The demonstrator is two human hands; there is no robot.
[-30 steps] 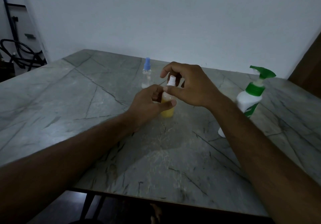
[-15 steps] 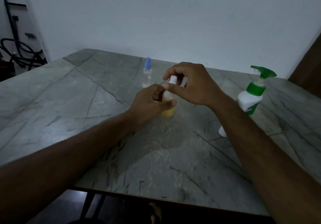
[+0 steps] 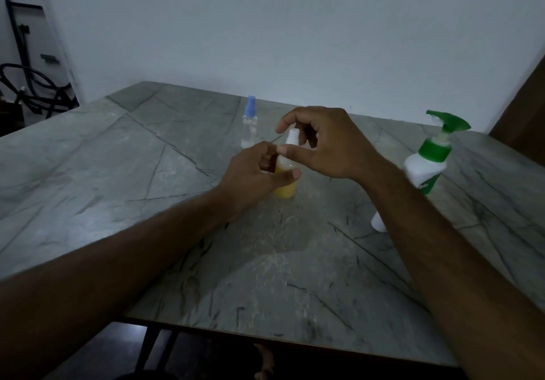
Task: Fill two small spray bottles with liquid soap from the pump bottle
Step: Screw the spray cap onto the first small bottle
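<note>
A small spray bottle (image 3: 285,186) holding yellow liquid stands upright at the middle of the marble table (image 3: 147,173). My left hand (image 3: 250,174) grips its body, thumb across the front. My right hand (image 3: 321,142) hovers over the bottle's white spray top (image 3: 292,138), with curled fingers and thumb around the top; whether they touch it I cannot tell. A second small spray bottle (image 3: 250,123), clear with a blue top, stands behind and to the left, apart from both hands. The white pump bottle (image 3: 424,170) with a green pump stands at the right, partly hidden by my right forearm.
A white wall runs behind the table. At the far left stand a dark metal frame and coiled black hose (image 3: 26,84). A brown wooden panel (image 3: 528,114) rises at the far right. The table's near edge (image 3: 265,338) runs along the bottom.
My right hand's fingers have shifted slightly around the white spray top, the index finger lifting a little. My left hand and the bottles have stayed in place.
</note>
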